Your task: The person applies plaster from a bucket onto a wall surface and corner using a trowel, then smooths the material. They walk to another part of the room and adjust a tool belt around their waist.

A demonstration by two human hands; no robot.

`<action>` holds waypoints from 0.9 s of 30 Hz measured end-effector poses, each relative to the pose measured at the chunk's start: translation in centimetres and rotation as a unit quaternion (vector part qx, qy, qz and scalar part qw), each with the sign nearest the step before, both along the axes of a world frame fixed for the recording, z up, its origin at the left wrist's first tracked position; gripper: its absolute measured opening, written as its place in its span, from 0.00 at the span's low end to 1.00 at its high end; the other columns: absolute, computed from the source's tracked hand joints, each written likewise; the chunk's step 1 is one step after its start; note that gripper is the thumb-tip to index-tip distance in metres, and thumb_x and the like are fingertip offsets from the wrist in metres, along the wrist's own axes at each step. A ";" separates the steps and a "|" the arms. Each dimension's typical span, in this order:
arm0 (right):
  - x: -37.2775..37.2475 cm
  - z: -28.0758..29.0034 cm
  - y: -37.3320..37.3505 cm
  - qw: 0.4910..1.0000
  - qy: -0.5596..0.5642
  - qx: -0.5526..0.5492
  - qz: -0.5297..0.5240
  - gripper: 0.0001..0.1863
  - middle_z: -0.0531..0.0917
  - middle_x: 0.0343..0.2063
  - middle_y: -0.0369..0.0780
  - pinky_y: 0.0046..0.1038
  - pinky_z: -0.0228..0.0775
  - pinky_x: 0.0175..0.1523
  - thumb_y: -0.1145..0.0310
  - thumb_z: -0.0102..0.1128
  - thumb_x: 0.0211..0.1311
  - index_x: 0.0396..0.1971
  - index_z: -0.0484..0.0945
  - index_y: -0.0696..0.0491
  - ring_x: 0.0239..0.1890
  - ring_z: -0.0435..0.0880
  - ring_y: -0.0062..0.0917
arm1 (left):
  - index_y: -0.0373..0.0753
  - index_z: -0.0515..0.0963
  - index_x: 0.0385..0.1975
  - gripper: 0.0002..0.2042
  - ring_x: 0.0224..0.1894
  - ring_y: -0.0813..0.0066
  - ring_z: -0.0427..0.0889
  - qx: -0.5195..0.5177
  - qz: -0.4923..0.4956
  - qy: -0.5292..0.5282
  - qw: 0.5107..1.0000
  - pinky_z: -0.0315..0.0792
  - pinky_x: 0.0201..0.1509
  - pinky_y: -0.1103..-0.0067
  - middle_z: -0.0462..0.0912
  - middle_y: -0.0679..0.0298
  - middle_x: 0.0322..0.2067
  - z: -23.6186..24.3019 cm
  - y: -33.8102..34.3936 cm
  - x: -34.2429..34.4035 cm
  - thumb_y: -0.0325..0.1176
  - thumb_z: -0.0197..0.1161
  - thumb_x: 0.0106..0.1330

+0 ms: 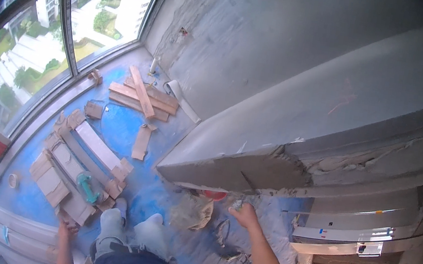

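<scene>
Here was the left hand [67, 228], low on the left, its fingers loosely bent at the near end of a row of long packages [73, 163]; whether it touched the cardboard or hung just beside it, I couldn't tell, and no firm hold showed. Over on the right, the right hand [245, 214] had its fingers curled at a small pale lump [236, 204], too blurred to name, and how tightly it held that was impossible to say. Back to the packages: they looked stiff and fairly heavy for their length, probably awkward with one hand, with the faces likely easy to scratch and any smooth wrapping likely slippery. The best hold seemed to be under both capped ends, where the cardboard offered padding. And how they looked! Long and narrow, pale grey to white along the middle, brown and crumpled at the ends, side by side at a slant on the blue floor sheet [124, 122], left of the person's legs. A green tool [87, 187] lay on top near the right side. Right of the legs sat a crumpled bag [199, 215], with a red bucket [214, 194] just past it; farther off, wooden planks [143, 94] lay crossed between the window [45, 36] and the grey wall [289, 51].
</scene>
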State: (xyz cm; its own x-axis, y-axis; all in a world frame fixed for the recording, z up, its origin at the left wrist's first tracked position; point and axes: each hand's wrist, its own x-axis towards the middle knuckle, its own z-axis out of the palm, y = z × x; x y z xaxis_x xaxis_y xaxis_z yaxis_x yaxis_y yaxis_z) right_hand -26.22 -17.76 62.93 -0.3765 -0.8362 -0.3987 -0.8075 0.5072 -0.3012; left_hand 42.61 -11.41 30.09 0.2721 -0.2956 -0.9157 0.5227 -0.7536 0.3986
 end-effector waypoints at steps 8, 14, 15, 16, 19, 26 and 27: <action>-2.1 5.7 1.7 0.976 0.206 -0.044 -0.046 0.21 0.84 0.27 0.48 0.42 0.74 0.42 0.50 0.69 0.44 0.27 0.81 0.55 0.34 0.82 0.47 | 0.37 0.65 0.54 0.36 0.30 0.59 0.80 0.032 -0.097 -0.008 0.995 0.73 0.30 0.71 0.79 0.49 0.38 1.1 2.2 -1.8 0.67 0.43 0.64; -2.4 15.4 3.2 0.935 0.047 -0.339 -0.094 0.15 0.81 0.24 0.39 0.29 0.73 0.37 0.62 0.70 0.51 0.32 0.78 0.55 0.27 0.78 0.26 | 0.33 0.61 0.59 0.42 0.34 0.59 0.80 -0.045 -0.115 0.036 0.992 0.73 0.31 0.70 0.79 0.46 0.41 -0.1 0.6 -3.1 0.70 0.41 0.63; -1.6 16.8 3.6 0.937 0.009 -0.326 -0.127 0.15 0.81 0.26 0.38 0.30 0.72 0.39 0.61 0.70 0.51 0.33 0.78 0.55 0.30 0.78 0.25 | 0.32 0.60 0.60 0.43 0.34 0.58 0.80 -0.033 -0.106 0.030 0.993 0.73 0.31 0.69 0.78 0.45 0.42 0.1 0.2 -3.7 0.71 0.41 0.63; 0.6 19.6 3.1 0.935 -0.030 -0.314 -0.161 0.16 0.80 0.28 0.37 0.31 0.72 0.40 0.61 0.70 0.50 0.33 0.77 0.54 0.32 0.78 0.25 | 0.32 0.59 0.60 0.44 0.33 0.58 0.79 -0.023 -0.099 0.023 0.995 0.73 0.31 0.68 0.78 0.44 0.42 0.2 -0.4 -4.3 0.71 0.41 0.63; 4.6 19.4 2.5 0.911 -0.143 -0.366 -0.128 0.14 0.79 0.28 0.34 0.30 0.71 0.41 0.64 0.70 0.51 0.33 0.76 0.53 0.33 0.77 0.24 | 0.30 0.53 0.64 0.48 0.39 0.50 0.78 -0.033 -0.115 0.036 0.992 0.72 0.37 0.60 0.73 0.38 0.50 -0.8 -2.0 -4.3 0.73 0.38 0.61; 13.8 4.1 -3.2 0.924 -0.231 -0.293 -0.083 0.16 0.81 0.23 0.39 0.30 0.71 0.37 0.56 0.64 0.57 0.25 0.78 0.55 0.27 0.80 0.26 | 0.31 0.58 0.59 0.47 0.41 0.47 0.79 -0.107 -0.140 0.001 0.984 0.76 0.40 0.59 0.76 0.42 0.45 -3.5 -2.9 1.0 0.74 0.44 0.58; 14.5 2.4 -4.0 0.916 -0.244 -0.295 -0.118 0.18 0.81 0.21 0.38 0.30 0.71 0.35 0.54 0.63 0.57 0.23 0.78 0.55 0.25 0.79 0.25 | 0.32 0.59 0.58 0.46 0.41 0.48 0.79 -0.091 -0.154 0.010 0.984 0.76 0.39 0.60 0.77 0.43 0.44 -2.4 -2.8 1.2 0.74 0.44 0.58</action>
